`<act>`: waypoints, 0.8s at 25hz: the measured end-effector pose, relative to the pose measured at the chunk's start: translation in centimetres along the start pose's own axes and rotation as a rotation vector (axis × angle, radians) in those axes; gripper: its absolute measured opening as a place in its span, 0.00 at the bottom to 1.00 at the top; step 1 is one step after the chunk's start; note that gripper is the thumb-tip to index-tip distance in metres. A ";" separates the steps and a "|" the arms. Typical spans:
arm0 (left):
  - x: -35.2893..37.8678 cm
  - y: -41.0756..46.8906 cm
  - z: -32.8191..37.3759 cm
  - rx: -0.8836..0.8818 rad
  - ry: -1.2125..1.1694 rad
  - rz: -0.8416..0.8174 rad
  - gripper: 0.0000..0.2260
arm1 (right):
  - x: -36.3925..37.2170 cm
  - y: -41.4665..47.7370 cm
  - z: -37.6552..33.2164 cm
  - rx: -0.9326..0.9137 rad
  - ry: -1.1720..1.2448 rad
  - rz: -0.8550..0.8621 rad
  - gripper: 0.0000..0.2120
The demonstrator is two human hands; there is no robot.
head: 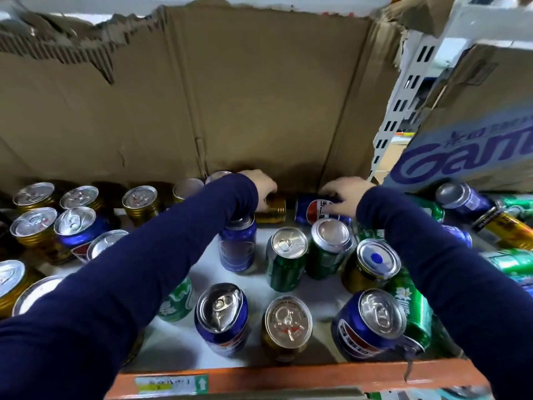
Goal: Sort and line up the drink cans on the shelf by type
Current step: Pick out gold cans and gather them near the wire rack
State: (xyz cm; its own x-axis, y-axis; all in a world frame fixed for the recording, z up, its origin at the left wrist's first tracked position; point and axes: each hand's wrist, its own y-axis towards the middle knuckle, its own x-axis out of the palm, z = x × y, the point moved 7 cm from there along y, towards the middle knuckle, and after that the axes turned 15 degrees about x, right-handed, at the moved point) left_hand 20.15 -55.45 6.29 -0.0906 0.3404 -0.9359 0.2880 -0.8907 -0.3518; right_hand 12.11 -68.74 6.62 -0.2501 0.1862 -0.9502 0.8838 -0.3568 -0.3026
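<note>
Both my arms reach to the back of the white shelf (259,287). My left hand (264,187) grips a gold can (272,210) lying on its side against the cardboard. My right hand (344,194) holds a blue cola can (313,212), also lying on its side. In front of them stand mixed cans: a blue can (238,246), two green cans (285,259), a gold can with a blue dot on its lid (372,265). Closer to me stand a dented blue can (222,319), a gold can (287,327) and a blue cola can (367,324).
Gold and blue cans (37,223) stand upright at the left. At the right, green, blue and gold cans (501,223) lie jumbled. A torn cardboard sheet (259,90) backs the shelf. A printed carton (476,134) overhangs the right. An orange rail (288,376) edges the front.
</note>
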 end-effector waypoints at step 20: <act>-3.4 -1.0 0.6 -0.085 0.043 0.048 0.32 | -0.9 0.2 3.2 0.157 0.104 0.155 0.31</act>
State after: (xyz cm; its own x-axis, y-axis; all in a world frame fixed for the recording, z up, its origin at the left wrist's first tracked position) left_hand 19.55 -55.90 9.86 -0.0343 0.3122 -0.9494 0.3711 -0.8781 -0.3022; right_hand 11.24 -71.95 7.20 -0.0664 0.2087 -0.9757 0.8344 -0.5246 -0.1690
